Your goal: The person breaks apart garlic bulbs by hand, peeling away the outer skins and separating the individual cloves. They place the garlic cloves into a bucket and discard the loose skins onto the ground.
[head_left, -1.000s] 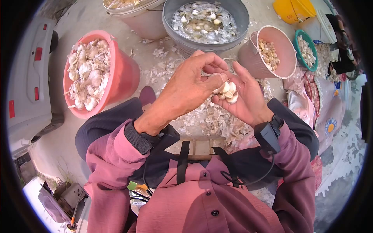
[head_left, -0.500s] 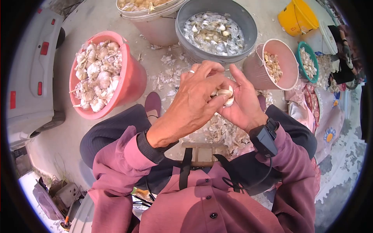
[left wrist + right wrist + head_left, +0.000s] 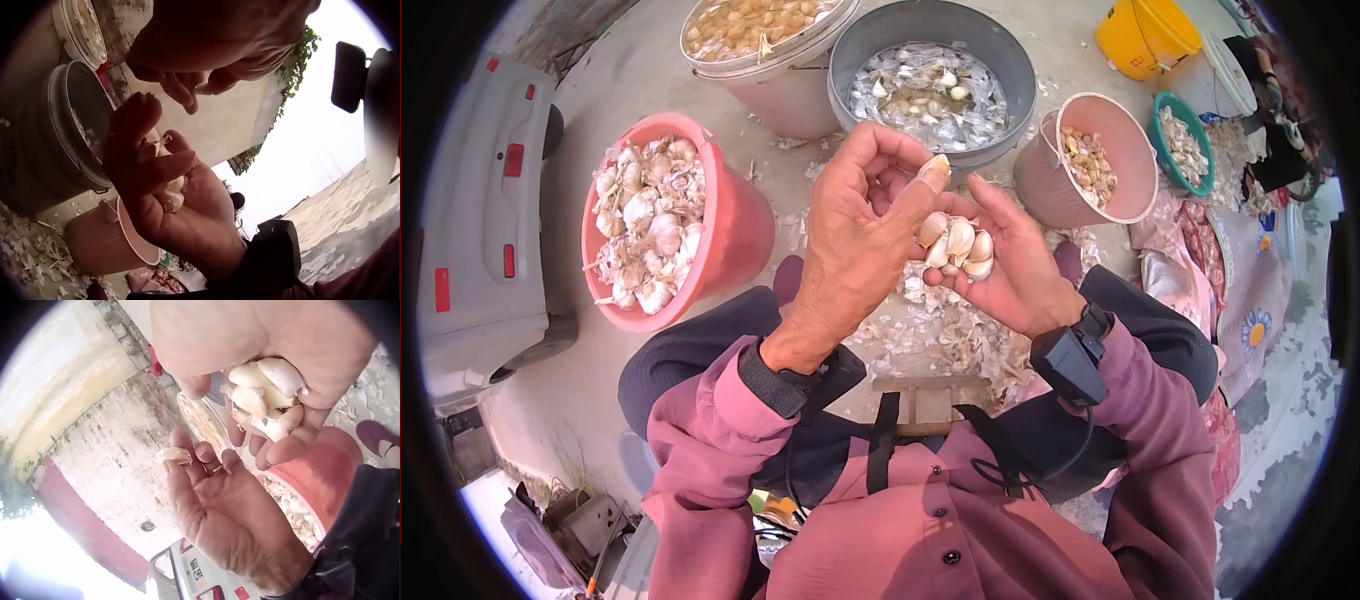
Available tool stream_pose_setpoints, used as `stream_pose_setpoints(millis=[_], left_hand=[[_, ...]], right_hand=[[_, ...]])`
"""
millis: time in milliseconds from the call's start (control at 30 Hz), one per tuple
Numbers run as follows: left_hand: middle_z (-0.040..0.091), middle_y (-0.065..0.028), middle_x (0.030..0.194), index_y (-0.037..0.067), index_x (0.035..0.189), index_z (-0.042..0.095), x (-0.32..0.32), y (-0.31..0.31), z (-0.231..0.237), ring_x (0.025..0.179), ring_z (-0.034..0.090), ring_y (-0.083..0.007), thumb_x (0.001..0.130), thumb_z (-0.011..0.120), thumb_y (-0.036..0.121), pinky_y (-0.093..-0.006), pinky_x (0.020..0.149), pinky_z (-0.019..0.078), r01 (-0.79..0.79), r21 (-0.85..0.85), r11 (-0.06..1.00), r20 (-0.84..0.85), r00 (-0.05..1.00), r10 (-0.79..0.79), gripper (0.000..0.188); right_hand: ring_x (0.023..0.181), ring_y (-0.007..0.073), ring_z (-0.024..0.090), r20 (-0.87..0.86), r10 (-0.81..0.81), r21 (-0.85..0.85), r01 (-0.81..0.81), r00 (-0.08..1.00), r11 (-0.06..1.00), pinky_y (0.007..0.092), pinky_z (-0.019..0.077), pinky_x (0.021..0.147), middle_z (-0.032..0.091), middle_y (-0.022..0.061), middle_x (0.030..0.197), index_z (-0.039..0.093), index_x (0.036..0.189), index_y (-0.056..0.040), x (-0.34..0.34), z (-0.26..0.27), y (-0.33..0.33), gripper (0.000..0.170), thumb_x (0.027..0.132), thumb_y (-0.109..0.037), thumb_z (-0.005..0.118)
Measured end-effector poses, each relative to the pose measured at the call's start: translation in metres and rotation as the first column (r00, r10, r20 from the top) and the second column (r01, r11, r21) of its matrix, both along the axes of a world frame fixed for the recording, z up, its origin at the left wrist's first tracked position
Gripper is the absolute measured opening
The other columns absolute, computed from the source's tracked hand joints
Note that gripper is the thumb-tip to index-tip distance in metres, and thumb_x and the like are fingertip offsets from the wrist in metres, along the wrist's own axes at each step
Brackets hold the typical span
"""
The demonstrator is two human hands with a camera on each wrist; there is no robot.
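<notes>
In the head view my left hand (image 3: pixel 850 220) pinches a single garlic clove (image 3: pixel 937 168) at the tips of thumb and forefinger. That pale clove (image 3: pixel 174 455) lies across the fingertips in the right wrist view. My right hand (image 3: pixel 1030 268), palm up and cupped, holds a cluster of garlic cloves (image 3: pixel 960 240) just to the right and below. Its fingers (image 3: pixel 156 172) curl round the cluster in the left wrist view. Whitish skin covers several of the cloves. The two hands stand close together, with a small gap between them.
A pink tub (image 3: pixel 740 235) of whole garlic bulbs stands left. Ahead are a white bucket (image 3: pixel 785 100), a grey tub (image 3: pixel 1015 120) with cloves and skins in water, and a pale pink bucket (image 3: pixel 1140 170) of cloves. Garlic skins (image 3: pixel 940 335) litter the ground between the legs.
My left hand has drawn away from the right, up and to the left, with one clove between its fingertips. The cluster in the right palm now shows more fully.
</notes>
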State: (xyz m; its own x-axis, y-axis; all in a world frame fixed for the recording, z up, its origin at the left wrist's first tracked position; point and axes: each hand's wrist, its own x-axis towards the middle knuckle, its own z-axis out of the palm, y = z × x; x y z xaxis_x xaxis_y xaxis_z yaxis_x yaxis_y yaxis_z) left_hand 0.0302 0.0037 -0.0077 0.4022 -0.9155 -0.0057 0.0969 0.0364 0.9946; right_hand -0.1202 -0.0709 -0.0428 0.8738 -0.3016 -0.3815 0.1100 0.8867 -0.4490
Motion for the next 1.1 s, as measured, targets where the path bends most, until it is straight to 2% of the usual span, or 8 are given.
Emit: stream_pose_setpoints(millis=[33, 100, 233, 333, 433, 733, 900, 1100], left_hand=[[0.065, -0.0054, 0.088, 0.002, 0.098, 0.055, 0.001, -0.001, 0.002, 0.075, 0.061, -0.0039, 0.092, 0.064, 0.01, -0.017, 0.051, 0.0485, 0.009, -0.007, 1.0, -0.001, 1.0, -0.009, 0.013], [0.065, -0.0046, 0.094, 0.002, 0.104, 0.059, 0.0, 0.0, 0.005, 0.082, 0.063, -0.0091, 0.092, 0.066, 0.008, -0.0235, 0.074, 0.0521, 0.064, 0.134, 0.989, -0.005, 0.998, -0.064, 0.015], [0.064, -0.0029, 0.088, -0.002, 0.107, 0.063, -0.001, 0.002, -0.007, 0.071, 0.058, -0.0046, 0.088, 0.067, 0.005, -0.0204, 0.06, 0.0501, 0.115, 0.095, 0.989, -0.011, 0.993, -0.114, 0.02], [0.065, -0.0049, 0.095, 0.001, 0.107, 0.068, -0.002, 0.003, -0.008, 0.073, 0.061, -0.008, 0.084, 0.066, -0.001, -0.0232, 0.066, 0.0497, 0.144, 0.095, 0.985, 0.14, 0.978, -0.156, 0.023], [0.069, -0.0054, 0.09, 0.001, 0.108, 0.066, -0.005, 0.004, -0.004, 0.079, 0.068, -0.0113, 0.086, 0.067, 0.001, -0.0235, 0.072, 0.0512, 0.157, 0.161, 0.974, 0.213, 0.958, -0.189, 0.021], [0.064, -0.0107, 0.085, -0.004, 0.094, 0.063, -0.011, 0.0, -0.002, 0.073, 0.066, -0.0151, 0.082, 0.064, -0.004, -0.027, 0.062, 0.052, 0.075, 0.119, 0.99, 0.321, 0.941, -0.11, 0.012], [0.069, -0.0094, 0.086, -0.004, 0.1, 0.06, -0.006, -0.003, -0.012, 0.076, 0.067, -0.0113, 0.088, 0.067, 0.0, -0.0239, 0.067, 0.0533, 0.146, 0.167, 0.975, 0.002, 0.989, -0.149, 0.014], [0.069, -0.0108, 0.086, -0.004, 0.098, 0.061, -0.01, -0.002, -0.013, 0.074, 0.067, -0.0131, 0.088, 0.067, 0.001, -0.0249, 0.067, 0.0547, 0.134, 0.266, 0.955, -0.1, 0.989, -0.111, 0.013]], right_hand=[[0.113, 0.0278, 0.061, -0.001, -0.009, -0.007, 0.009, 1.0, 1.0, 0.0355, 0.0518, 0.081, 0.061, 0.0152, 0.119, 0.054, 0.124, 0.0002, 0.001, 0.004, 0.0, 0.057, 0.103, -0.049, 0.034], [0.114, 0.029, 0.061, -0.117, -0.099, -0.013, 0.098, 0.988, 0.995, 0.0365, 0.0517, 0.083, 0.062, 0.0165, 0.117, 0.054, 0.122, 0.0021, 0.002, 0.011, 0.004, 0.055, 0.103, -0.047, 0.037], [0.109, 0.024, 0.062, -0.056, -0.118, 0.012, 0.119, 0.991, 0.993, 0.0337, 0.0505, 0.08, 0.063, 0.0109, 0.115, 0.057, 0.12, -0.0026, -0.006, -0.002, 0.002, 0.049, 0.102, -0.046, 0.044], [0.089, 0.0076, 0.055, -0.138, -0.116, -0.173, 0.091, 0.984, 0.981, 0.0242, 0.0431, 0.07, 0.062, -0.0036, 0.102, 0.059, 0.114, -0.0134, -0.01, 0.006, -0.003, 0.034, 0.099, -0.044, 0.055], [0.088, 0.0052, 0.052, -0.132, -0.136, -0.295, 0.092, 0.982, 0.951, 0.0215, 0.042, 0.069, 0.06, -0.0045, 0.099, 0.059, 0.112, -0.0123, -0.01, 0.01, -0.004, 0.033, 0.098, -0.043, 0.057], [0.078, 0.0025, 0.054, -0.178, -0.269, -0.506, 0.147, 0.947, 0.85, 0.0189, 0.0403, 0.06, 0.061, -0.0047, 0.086, 0.062, 0.108, -0.0082, -0.005, 0.013, -0.001, 0.029, 0.09, -0.029, 0.072], [0.076, 0.0022, 0.055, -0.173, -0.275, -0.457, 0.17, 0.946, 0.873, 0.0173, 0.0425, 0.06, 0.062, -0.0047, 0.085, 0.063, 0.101, -0.0093, -0.005, 0.009, 0.001, 0.025, 0.09, -0.03, 0.072], [0.074, 0.003, 0.054, -0.22, -0.276, -0.472, 0.145, 0.936, 0.87, 0.0204, 0.0444, 0.06, 0.061, -0.0052, 0.083, 0.063, 0.099, -0.0102, -0.011, 0.001, -0.001, 0.024, 0.09, -0.031, 0.072]])
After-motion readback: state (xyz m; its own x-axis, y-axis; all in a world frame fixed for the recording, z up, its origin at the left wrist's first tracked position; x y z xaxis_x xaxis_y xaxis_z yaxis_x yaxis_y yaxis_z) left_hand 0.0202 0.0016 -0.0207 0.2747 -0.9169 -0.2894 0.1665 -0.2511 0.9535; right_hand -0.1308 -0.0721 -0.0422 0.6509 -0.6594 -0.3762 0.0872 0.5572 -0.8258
